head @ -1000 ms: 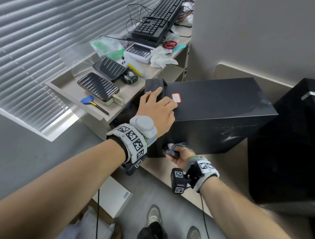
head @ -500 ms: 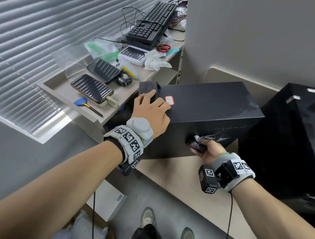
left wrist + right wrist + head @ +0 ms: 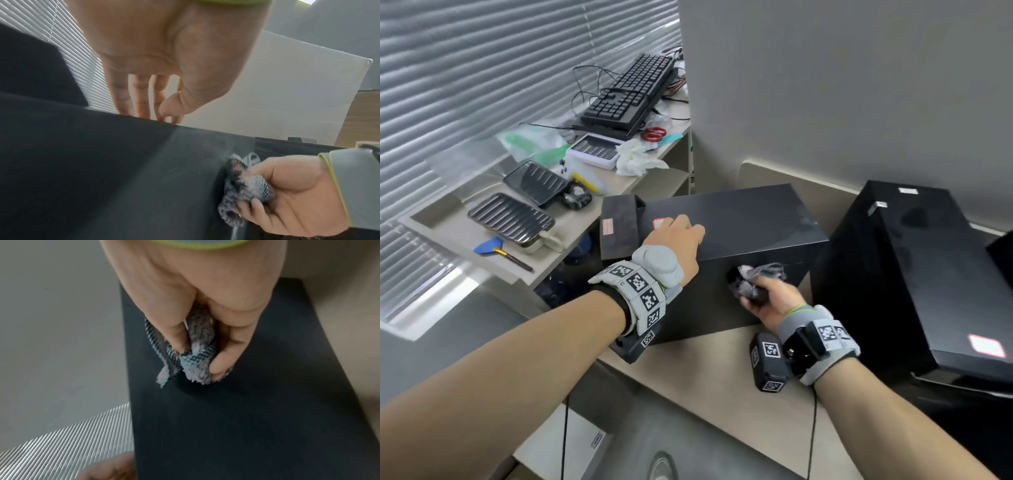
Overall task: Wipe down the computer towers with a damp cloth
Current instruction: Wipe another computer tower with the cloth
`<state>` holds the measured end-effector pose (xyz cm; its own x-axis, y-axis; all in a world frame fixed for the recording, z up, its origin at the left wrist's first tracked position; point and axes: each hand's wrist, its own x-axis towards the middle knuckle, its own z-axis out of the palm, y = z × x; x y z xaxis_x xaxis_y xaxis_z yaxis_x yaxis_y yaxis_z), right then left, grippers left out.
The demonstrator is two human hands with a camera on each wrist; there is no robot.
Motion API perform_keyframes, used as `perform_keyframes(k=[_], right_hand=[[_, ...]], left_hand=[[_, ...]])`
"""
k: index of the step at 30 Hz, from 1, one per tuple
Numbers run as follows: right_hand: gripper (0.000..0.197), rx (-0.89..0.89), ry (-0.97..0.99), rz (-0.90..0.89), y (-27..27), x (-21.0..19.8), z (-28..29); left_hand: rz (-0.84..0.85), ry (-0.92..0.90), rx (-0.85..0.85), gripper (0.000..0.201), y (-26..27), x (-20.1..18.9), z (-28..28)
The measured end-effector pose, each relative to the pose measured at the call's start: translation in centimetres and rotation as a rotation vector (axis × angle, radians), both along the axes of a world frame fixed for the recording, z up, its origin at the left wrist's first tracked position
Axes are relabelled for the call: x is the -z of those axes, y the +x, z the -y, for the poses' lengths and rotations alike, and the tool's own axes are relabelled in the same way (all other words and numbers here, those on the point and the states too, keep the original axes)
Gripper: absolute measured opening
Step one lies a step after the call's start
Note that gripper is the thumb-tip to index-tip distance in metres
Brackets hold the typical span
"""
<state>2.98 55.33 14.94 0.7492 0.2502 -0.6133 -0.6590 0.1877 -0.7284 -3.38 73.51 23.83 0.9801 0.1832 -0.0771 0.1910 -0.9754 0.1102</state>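
A black computer tower point(image 3: 739, 219) lies on its side on a beige table point(image 3: 715, 377). My left hand point(image 3: 681, 236) rests on its top face with the fingers straight, fingertips point(image 3: 144, 113) touching the panel. My right hand point(image 3: 767, 298) grips a bunched grey checked cloth point(image 3: 756, 277) and presses it against the tower's near side face point(image 3: 123, 178). The cloth point(image 3: 191, 356) shows between thumb and fingers in the right wrist view, against the dark panel point(image 3: 246, 402). The cloth point(image 3: 242, 186) is also seen in the left wrist view. A second black tower point(image 3: 914, 274) stands just to the right.
A shelf point(image 3: 571, 222) at the left holds a black keyboard point(image 3: 633, 92), phones point(image 3: 510, 217), red scissors point(image 3: 654, 133), a white crumpled glove point(image 3: 637, 157) and a blue-tipped tool point(image 3: 500, 253). Window blinds point(image 3: 482, 85) run behind it. A white box point(image 3: 571, 442) lies on the floor below.
My right hand has swept the cloth rightward along the tower's near side face. My left hand slid a little to the right on the top panel. The view has shifted.
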Motion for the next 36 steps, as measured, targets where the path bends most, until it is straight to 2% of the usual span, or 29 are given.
perform_keyframes(k=[2, 4, 7, 13, 18, 20, 23, 27, 30, 32, 36], right_hand=[[0.014, 0.091, -0.023, -0.003, 0.7, 0.2, 1.6], [0.015, 0.212, -0.015, 0.068, 2.5, -0.7, 3.3], [0.014, 0.319, 0.07, 0.138, 4.3, -2.4, 5.1], [0.015, 0.117, 0.043, 0.092, 1.5, -0.6, 2.6], [0.01, 0.345, 0.114, 0.132, 4.8, -2.5, 6.1], [0.008, 0.38, 0.125, 0.101, 4.8, -2.6, 5.7], [0.017, 0.288, 0.127, 0.027, 2.6, -2.0, 2.6], [0.013, 0.027, 0.156, -0.067, -1.0, -1.5, -1.6], [0.015, -0.023, 0.102, -0.039, -0.6, -1.9, -0.8], [0.011, 0.073, 0.062, -0.001, 1.5, -1.8, 1.8], [0.008, 0.416, 0.041, -0.01, 5.4, -1.7, 6.5]], left_hand=[[0.016, -0.03, 0.021, 0.038, 0.9, 0.2, 1.0], [0.022, -0.065, 0.04, 0.046, 1.6, 0.6, 1.2], [0.0, -0.095, 0.065, 0.048, 2.8, 1.0, 1.8], [0.077, 0.034, -0.014, 0.035, 2.8, 1.1, 3.2], [0.082, -0.005, -0.002, 0.037, 2.6, 0.9, 2.6], [0.088, -0.018, -0.004, 0.037, 2.5, 0.9, 2.6], [0.077, -0.015, -0.002, 0.039, 2.5, 1.2, 2.7], [0.086, -0.003, 0.009, 0.041, 2.4, 1.5, 2.6], [0.064, -0.008, 0.009, 0.044, 2.3, 1.5, 2.3], [0.068, -0.002, 0.016, 0.045, 2.2, 1.4, 2.3], [0.074, 0.004, 0.014, 0.042, 2.2, 1.4, 2.6]])
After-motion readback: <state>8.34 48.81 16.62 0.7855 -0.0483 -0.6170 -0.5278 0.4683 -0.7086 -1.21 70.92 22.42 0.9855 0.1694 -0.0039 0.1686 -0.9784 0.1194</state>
